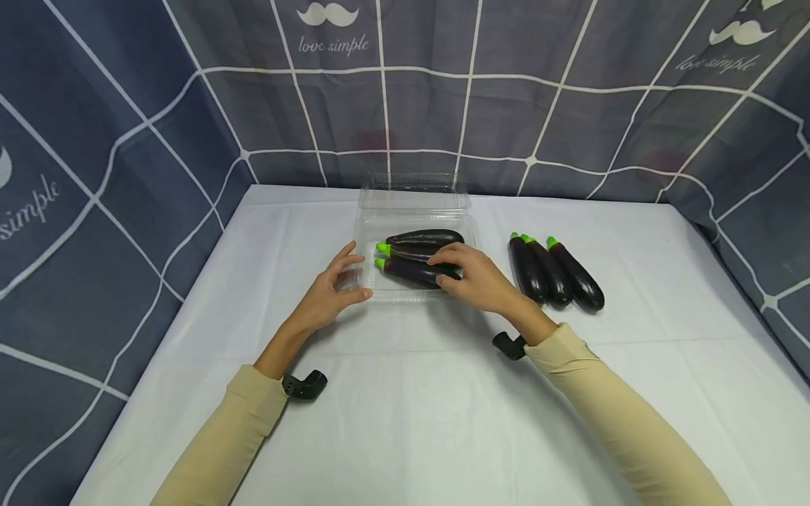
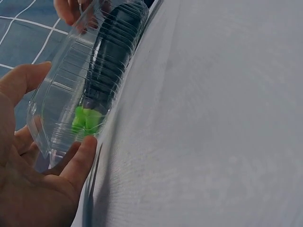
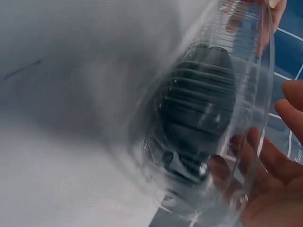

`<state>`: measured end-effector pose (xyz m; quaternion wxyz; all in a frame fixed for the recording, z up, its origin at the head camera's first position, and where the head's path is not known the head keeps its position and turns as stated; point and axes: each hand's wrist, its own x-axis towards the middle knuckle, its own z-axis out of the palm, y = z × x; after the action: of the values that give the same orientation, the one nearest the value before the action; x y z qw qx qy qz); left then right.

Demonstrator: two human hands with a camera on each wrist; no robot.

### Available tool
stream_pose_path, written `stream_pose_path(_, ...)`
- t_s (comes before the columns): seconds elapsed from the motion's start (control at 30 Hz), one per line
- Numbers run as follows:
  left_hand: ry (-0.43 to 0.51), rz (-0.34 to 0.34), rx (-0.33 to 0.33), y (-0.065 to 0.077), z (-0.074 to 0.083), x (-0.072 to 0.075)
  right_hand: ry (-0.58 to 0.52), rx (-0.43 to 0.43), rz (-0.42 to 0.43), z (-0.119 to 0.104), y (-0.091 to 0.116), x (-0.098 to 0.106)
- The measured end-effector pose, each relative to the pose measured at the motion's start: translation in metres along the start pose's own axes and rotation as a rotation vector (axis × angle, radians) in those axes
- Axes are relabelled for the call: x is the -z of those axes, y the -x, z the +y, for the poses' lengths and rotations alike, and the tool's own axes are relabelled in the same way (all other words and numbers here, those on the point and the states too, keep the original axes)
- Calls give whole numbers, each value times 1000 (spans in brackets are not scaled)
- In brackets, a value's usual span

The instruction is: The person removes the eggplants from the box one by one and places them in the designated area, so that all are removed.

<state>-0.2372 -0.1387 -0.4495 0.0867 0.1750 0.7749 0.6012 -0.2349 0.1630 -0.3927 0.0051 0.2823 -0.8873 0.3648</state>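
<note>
Three dark purple eggplants (image 1: 408,271) with green stem ends lie side by side in a clear plastic clamshell box (image 1: 414,294), its lid (image 1: 414,200) folded back. My left hand (image 1: 332,292) is at the box's left side, fingers spread, and its fingers (image 2: 85,153) touch the clear wall in the left wrist view. Over the right ends of the eggplants reaches my right hand (image 1: 476,275), with its thumb and fingers loosely bent about the front one. Through the box wall, the right wrist view shows several fingertips (image 3: 220,170) close to a dark eggplant (image 3: 199,104); firm contact is unclear.
Three more eggplants (image 1: 552,273) lie in a slanted row on the white tablecloth (image 1: 405,414), right of the box. A dark checked curtain (image 1: 430,119) hangs behind the table and along both sides.
</note>
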Motion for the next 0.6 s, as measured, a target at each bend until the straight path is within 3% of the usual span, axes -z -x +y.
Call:
stream_pose_path(0.37,-25,2,-4,-1,2,0,-11,-78,-62,5,-20,-12)
stream_pose_path(0.6,-14,-1,2,0,4,0,51,-104,-73,3,-24,-17)
